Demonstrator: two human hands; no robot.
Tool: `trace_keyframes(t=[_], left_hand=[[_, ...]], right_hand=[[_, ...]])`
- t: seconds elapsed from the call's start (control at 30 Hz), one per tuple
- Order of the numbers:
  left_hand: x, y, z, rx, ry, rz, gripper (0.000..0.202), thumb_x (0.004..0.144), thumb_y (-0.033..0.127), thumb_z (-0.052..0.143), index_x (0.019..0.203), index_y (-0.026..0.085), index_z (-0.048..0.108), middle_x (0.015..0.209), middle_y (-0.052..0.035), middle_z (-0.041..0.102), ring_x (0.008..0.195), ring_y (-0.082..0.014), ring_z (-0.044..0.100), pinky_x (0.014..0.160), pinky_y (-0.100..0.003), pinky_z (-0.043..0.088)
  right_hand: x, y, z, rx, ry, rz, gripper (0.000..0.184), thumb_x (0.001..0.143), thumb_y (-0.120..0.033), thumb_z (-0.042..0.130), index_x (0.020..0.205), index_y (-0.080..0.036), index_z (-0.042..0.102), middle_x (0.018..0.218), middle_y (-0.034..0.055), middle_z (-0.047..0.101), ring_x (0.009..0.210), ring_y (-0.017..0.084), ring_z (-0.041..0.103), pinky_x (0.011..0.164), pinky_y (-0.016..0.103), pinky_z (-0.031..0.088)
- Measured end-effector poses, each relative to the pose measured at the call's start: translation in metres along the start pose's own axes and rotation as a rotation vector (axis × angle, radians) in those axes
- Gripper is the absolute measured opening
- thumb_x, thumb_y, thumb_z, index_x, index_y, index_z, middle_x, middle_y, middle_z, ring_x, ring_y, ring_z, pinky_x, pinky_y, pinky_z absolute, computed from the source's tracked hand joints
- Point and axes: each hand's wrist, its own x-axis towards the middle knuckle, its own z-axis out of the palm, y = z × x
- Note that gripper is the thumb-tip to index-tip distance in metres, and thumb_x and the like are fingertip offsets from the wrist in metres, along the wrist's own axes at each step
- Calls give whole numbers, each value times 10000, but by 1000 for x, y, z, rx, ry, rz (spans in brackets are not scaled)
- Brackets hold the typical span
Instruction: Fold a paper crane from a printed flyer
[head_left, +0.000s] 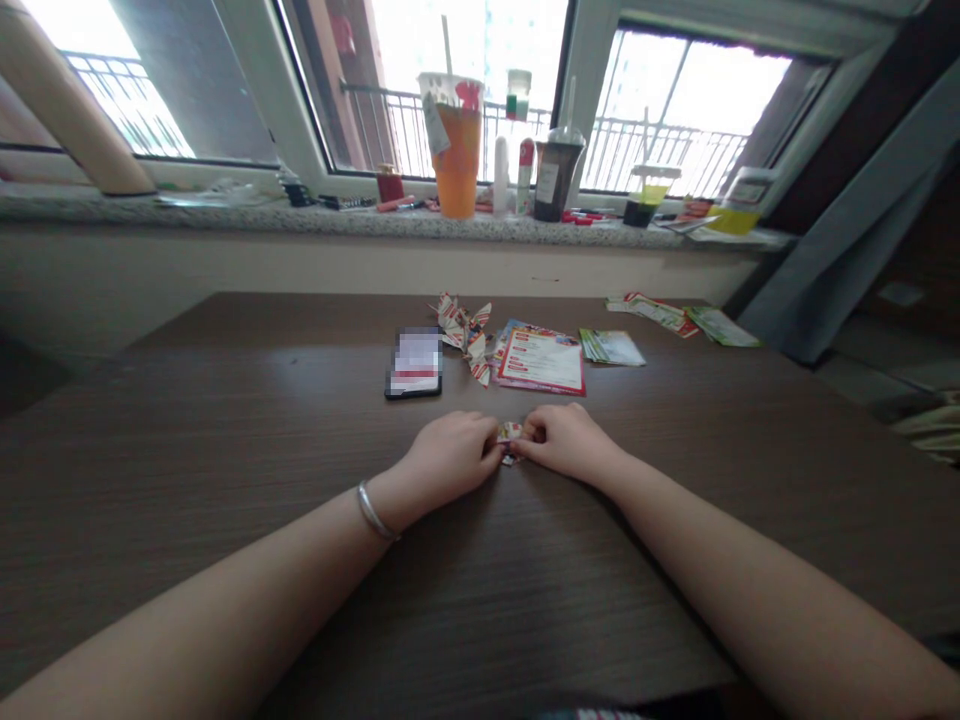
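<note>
Between my two hands is a small folded piece of printed paper [511,432], low over the brown table [285,470]. My left hand [459,448], with a silver bangle at the wrist, pinches its left side. On the other side my right hand [566,440] grips it with curled fingers. Much of the paper is hidden by the fingers. Just beyond lie several folded paper pieces [466,330] with red stripes, a phone [415,362] with a blurred screen, and a stack of printed sheets [541,358] with a red border.
A smaller stack of green-white cards [613,347] lies right of the sheets, with paper strips [654,312] farther back. On the granite windowsill [345,222] stand a large orange drink cup [456,150], a dark cup [556,175] and several bottles. A grey curtain [855,220] hangs at right.
</note>
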Motion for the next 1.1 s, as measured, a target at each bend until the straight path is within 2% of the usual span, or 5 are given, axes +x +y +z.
trace_keyframes(t=[0.3,0.47,0.7,0.9,1.1], left_hand=[[-1,-1,1,28,-5,12,255,898,374,438,791,186,574,812,-53,636,751,-193,590,643,-286,417],[-2,-5,1,-66,-14,-28,201,886,386,463,920,208,552,866,-34,650,773,-190,600,628,-273,403],[0,-9,-2,-183,-76,-19,142,869,331,495,940,227,563,878,-15,653,770,-178,595,624,-257,385],[1,-11,-3,-237,-102,-74,180,852,335,536,994,235,584,867,-7,645,735,-169,585,586,-244,362],[-2,-16,1,-198,-55,66,307,894,311,502,1191,344,573,926,-6,591,819,-166,585,686,-255,402]], right_hand=[[0,0,0,-43,9,-27,261,808,-429,600,685,-205,654,704,10,686,667,150,577,615,264,281],[0,4,1,-3,-5,-21,259,797,-429,614,687,-196,644,689,2,671,645,134,558,586,249,269],[-2,13,4,137,-25,-16,170,784,-381,633,785,-212,652,678,-28,635,599,101,514,549,223,255],[-1,14,6,142,-14,2,155,771,-367,654,765,-212,651,682,-22,634,614,104,520,556,221,258],[-1,20,8,174,-16,-110,108,791,-311,638,809,-205,654,652,-35,601,593,94,500,546,216,258]])
